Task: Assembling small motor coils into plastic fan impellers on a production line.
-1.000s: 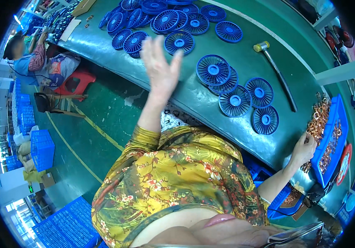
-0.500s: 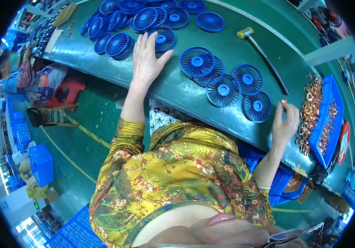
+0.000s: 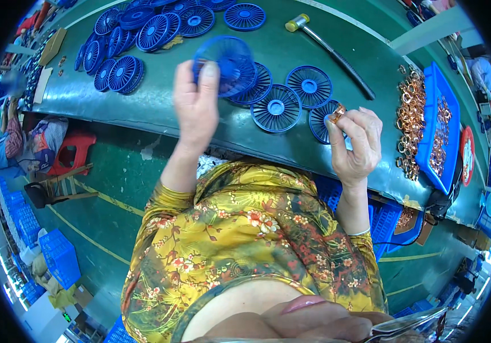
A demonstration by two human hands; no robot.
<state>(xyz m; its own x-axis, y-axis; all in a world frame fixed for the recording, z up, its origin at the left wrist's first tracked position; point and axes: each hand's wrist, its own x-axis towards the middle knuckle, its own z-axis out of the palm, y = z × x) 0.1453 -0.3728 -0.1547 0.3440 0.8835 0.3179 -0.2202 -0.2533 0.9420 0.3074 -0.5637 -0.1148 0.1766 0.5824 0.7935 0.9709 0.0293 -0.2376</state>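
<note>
Blue fan disc (image 3: 225,63) pinched in left grip (image 3: 197,106), raised above table (image 3: 159,108).

Factory workbench (image 3: 142,103), stacked crates (image 3: 59,257)

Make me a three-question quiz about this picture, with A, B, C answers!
1. Where is the hammer?
A. on the floor
B. on the table, past the discs
C. in the tray

2. What colour is the tray of rings?
A. blue
B. red
C. white

3. What is the left hand doing?
A. resting flat
B. holding a disc up
C. gripping the hammer

Answers: B, it lies on the green top; A, its rim is blue; B, the disc is lifted off the table while the right hand pinches a ring.
</note>
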